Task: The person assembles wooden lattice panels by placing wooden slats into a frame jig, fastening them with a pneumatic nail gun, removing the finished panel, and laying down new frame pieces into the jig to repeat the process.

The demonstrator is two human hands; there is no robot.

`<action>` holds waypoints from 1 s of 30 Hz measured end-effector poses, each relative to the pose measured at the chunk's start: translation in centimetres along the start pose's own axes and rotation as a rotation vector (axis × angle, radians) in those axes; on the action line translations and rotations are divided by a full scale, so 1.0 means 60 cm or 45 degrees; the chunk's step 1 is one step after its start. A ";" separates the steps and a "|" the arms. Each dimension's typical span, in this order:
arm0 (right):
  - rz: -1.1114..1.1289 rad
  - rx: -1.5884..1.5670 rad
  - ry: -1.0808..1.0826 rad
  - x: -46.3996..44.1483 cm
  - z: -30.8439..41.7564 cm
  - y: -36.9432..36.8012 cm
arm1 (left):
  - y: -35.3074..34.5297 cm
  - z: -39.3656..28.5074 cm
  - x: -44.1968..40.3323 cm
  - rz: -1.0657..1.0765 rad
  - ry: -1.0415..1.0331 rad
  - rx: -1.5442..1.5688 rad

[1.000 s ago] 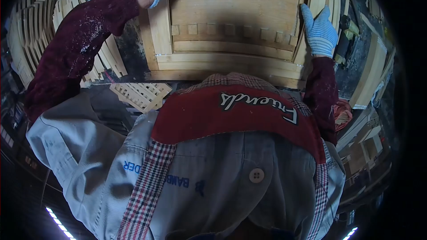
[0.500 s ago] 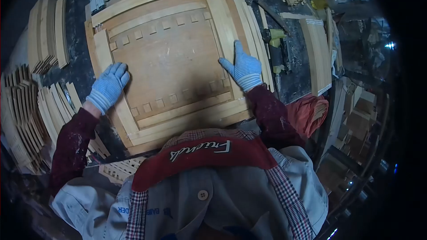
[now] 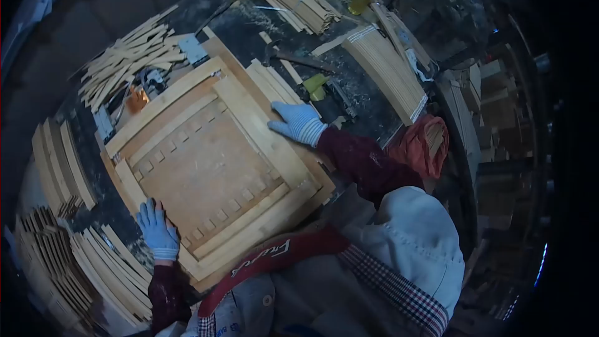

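Frame (image 3: pixel 267 134) of pale wood, lying flat on a broader base board (image 3: pixel 236 67), at a slant on the dark surface (image 3: pixel 240 37) directly in front of you. Within it, 2 rows of small square blocks (image 3: pixel 221 214) run along opposite sides of the inner panel (image 3: pixel 199 171); their even spacing suggests stops or spacers. Your left hand (image 3: pixel 157 229), gloved, lies palm down at the left side near the lower corner, fingers extended and close together. Your right hand (image 3: pixel 296 123), also gloved, rests on the opposite side, its thumb and forefinger a little apart and the fingers straight rather than curled. Whether either palm presses hard, you cannot tell. Contact at 2 opposed sides probably keeps the piece level and square to you. Beyond your right hand, loose strips (image 3: pixel 272 82) lie alongside the base board, with a yellow-green tool (image 3: pixel 317 87) and a hammer (image 3: pixel 299 61) just past them, presumably for easy reach. To your left, slats (image 3: pixel 59 168) stand in a stack, apparently sorted by shape.
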State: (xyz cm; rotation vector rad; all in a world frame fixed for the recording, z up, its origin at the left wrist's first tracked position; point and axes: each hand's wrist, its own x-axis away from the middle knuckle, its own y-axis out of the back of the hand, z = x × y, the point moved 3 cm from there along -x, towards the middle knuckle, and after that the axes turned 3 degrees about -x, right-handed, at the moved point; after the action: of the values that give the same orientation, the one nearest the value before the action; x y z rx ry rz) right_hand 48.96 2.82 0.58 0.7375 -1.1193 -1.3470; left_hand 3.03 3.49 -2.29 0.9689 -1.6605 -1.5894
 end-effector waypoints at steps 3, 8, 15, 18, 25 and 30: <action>-0.485 -0.033 -0.028 -0.080 -0.119 0.066 | 0.001 -0.002 -0.001 0.004 0.010 0.022; -0.655 -0.210 -0.529 -0.208 -0.328 0.143 | 0.000 -0.007 -0.004 0.013 0.007 0.017; -0.830 -0.182 -0.716 -0.305 -0.426 0.156 | 0.008 -0.016 -0.018 -0.006 0.018 -0.012; -0.805 -0.214 -0.736 -0.335 -0.429 0.149 | 0.008 -0.020 -0.018 -0.001 0.032 -0.037; -0.841 -0.189 -0.584 -0.328 -0.413 0.183 | 0.002 -0.015 -0.020 0.038 0.073 -0.065; -1.049 0.295 -0.184 -0.362 -0.422 0.232 | 0.012 -0.020 -0.037 0.068 0.065 -0.058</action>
State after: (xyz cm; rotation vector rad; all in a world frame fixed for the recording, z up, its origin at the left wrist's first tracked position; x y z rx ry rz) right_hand 80.09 21.14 0.55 1.3839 -1.1411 -1.9922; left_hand 5.16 4.71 -1.37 0.9267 -1.5955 -1.5482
